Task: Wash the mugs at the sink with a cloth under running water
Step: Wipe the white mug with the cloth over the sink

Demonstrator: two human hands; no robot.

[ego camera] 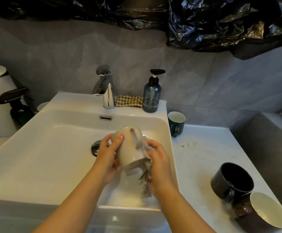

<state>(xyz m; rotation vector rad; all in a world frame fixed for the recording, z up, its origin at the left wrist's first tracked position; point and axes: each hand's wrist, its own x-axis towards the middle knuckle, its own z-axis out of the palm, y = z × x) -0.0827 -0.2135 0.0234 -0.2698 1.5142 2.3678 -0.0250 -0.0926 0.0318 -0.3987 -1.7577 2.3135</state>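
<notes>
Mug [129, 149] tilted, base away, mouth nearward (handle up), cloth [146, 153] seemingly inside

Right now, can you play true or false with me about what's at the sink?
1. The left hand holds the cream mug over the sink. True.
2. The right hand holds a red sponge. False: it holds a grey cloth.
3. The soap bottle stands left of the tap. False: it stands to the right.
4. A teal mug stands upright on the counter. True.
</notes>
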